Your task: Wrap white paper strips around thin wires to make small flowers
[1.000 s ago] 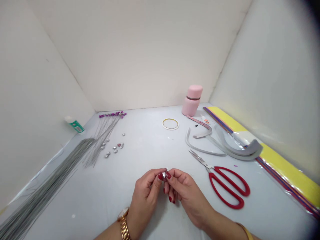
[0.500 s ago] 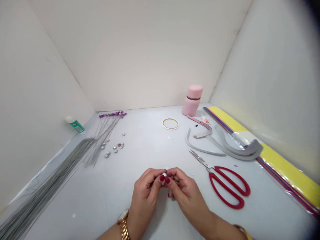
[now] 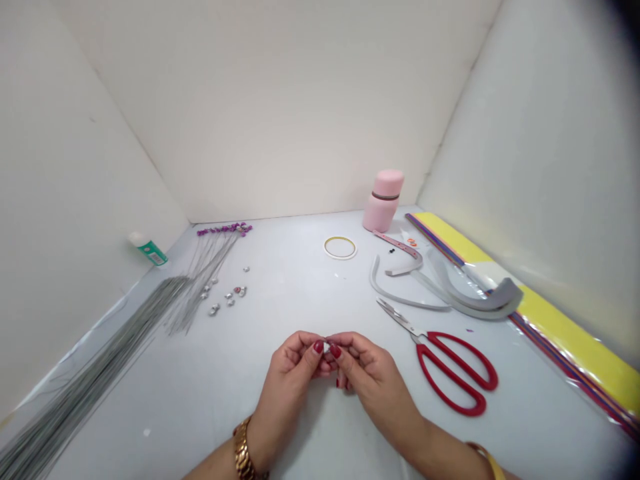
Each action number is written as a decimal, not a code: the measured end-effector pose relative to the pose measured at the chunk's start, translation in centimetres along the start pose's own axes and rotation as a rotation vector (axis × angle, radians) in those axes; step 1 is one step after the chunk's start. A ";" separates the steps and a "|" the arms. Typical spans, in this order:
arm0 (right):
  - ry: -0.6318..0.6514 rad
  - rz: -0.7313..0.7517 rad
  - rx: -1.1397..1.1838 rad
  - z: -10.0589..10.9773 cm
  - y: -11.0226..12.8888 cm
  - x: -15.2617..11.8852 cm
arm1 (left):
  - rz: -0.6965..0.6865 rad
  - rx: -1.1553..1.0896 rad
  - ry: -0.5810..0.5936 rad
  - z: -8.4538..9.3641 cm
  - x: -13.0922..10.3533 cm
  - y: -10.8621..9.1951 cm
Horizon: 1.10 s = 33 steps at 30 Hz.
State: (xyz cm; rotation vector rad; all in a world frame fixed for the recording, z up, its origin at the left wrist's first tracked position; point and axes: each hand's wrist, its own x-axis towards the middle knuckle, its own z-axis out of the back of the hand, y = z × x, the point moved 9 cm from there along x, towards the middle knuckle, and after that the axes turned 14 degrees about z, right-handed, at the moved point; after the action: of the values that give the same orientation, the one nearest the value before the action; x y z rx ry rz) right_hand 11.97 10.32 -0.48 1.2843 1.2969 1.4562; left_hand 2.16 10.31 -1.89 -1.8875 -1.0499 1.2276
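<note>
A small silvery-white folded piece (image 3: 327,347) is pinched between both hands near the front middle of the table. My left hand (image 3: 295,370) closes on its left side with thumb and fingertips. From the other side, my right hand (image 3: 367,373) grips it the same way, thumb beside thumb. Fingers cover most of the piece, so its full shape is hidden. Several small silver star-like pieces (image 3: 230,296) lie to the left. Red-handled scissors (image 3: 425,340) rest to the right of my right hand, blades partly apart.
Thin grey wires (image 3: 100,373) stretch along the left, some tipped with purple pieces (image 3: 225,230). Farther back are a tape ring (image 3: 341,257), a pink bottle (image 3: 384,203) and a green-white tube (image 3: 150,250). Curled grey strips (image 3: 480,307) and packaged coloured sheets (image 3: 540,313) lie right.
Both hands have shifted slightly up, and the left wrist has turned. The piece between the thumbs now shows more of its white face. The thumb tips sit slightly farther apart.
</note>
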 end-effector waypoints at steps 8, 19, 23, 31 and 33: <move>-0.025 -0.039 0.099 -0.2 -0.3 0.0 | 0.042 -0.180 0.079 -1.2 -0.6 0.4; -0.035 -0.061 0.140 -0.4 0.2 -0.1 | 0.005 -0.159 0.112 -1.6 -0.8 0.2; -0.016 -0.062 0.119 -0.6 0.4 0.0 | -0.040 -0.106 0.093 -1.3 -1.0 -0.2; 0.044 0.142 -0.185 -0.2 1.7 -0.3 | -0.127 0.057 0.030 -1.1 -1.3 -0.7; 0.042 0.163 -0.222 -0.2 1.7 -0.3 | -0.130 0.064 -0.001 -1.0 -1.2 -0.8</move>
State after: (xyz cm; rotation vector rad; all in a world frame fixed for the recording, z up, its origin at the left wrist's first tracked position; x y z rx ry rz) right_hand 11.91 9.70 1.12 1.2397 1.0422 1.6972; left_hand 2.57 9.52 -0.38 -1.7424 -1.1032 1.1740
